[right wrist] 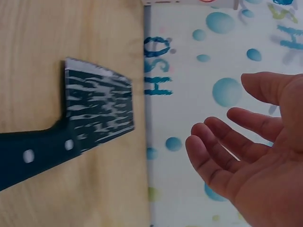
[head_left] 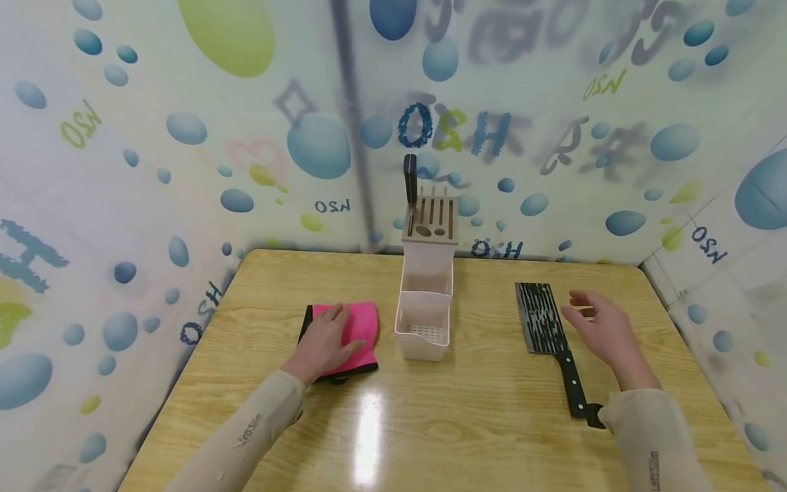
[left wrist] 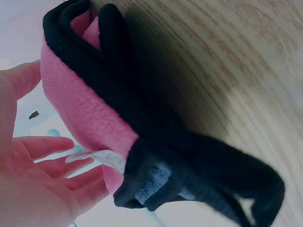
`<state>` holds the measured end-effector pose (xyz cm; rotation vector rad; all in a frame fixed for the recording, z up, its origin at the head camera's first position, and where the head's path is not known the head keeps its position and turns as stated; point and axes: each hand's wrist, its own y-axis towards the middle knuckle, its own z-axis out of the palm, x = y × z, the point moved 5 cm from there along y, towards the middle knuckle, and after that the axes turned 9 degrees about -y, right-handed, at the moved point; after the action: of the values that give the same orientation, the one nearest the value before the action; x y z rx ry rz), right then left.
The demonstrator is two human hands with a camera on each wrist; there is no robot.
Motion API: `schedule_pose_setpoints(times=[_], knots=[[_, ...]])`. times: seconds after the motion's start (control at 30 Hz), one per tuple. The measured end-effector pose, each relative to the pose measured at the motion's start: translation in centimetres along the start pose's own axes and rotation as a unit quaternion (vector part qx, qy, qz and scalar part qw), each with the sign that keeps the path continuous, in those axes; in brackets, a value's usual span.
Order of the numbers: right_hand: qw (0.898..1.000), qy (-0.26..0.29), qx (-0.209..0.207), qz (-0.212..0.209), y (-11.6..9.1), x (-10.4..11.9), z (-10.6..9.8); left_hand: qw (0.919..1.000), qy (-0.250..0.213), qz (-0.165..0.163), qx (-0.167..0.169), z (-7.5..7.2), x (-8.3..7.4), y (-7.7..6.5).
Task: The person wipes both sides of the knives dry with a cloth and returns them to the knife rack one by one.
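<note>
Holding my left hand spread over the pink cloth, I have the fingers loosely straight and the thumb apart from them; I cannot tell how many fingertips touch the fabric. My right hand is spread too, its fingers gently bent and its thumb standing away from them, just to the right of the cleaver and apart from it.

The pink cloth has a soft, fleecy nap and a thick black trim along its edge. Seen from my left wrist, it is folded and lifts off the surface in a curve, with a pale label sticking out toward my fingers. The cleaver has a broad, nearly rectangular blade, dark with pale, wavy streaks, and a black handle set with light round rivets. Its blade points away from me, and the handle's end lies just beside my right sleeve.

Between my hands stands a white holder, smooth and stepped, with compartments in front and a beige slotted top. One black-handled knife stands upright at the left of that top. The bench beneath has a glossy yellow-brown wood grain.
</note>
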<state>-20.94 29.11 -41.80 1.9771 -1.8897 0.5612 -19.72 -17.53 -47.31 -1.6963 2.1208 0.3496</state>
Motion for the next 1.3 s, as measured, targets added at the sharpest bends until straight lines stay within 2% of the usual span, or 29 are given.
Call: schedule_pose_setpoints(times=[0.27, 0.47, 0.87, 1.1, 1.3], knots=[[0.998, 0.003, 0.035, 0.054, -2.1, -3.2, 2.4, 0.9997, 0.011, -0.015, 0.014, 0.8, 0.5, 0.1], [0.995, -0.011, 0.077, 0.07, -2.9, -4.5, 3.8, 0.9995, 0.02, -0.021, 0.016, 1.0, 0.7, 0.4], [0.986, -0.04, 0.12, 0.105, -3.7, -5.1, 6.1, 0.999, 0.037, -0.023, 0.007, 1.6, 1.3, 0.8], [0.98, -0.06, 0.14, 0.125, -4.1, -5.3, 6.9, 0.9955, 0.089, 0.011, -0.033, 1.8, 1.2, 0.9], [0.976, -0.078, 0.142, 0.143, -4.2, -5.2, 7.3, 0.9941, 0.098, 0.018, -0.042, 1.7, 1.0, 0.8]])
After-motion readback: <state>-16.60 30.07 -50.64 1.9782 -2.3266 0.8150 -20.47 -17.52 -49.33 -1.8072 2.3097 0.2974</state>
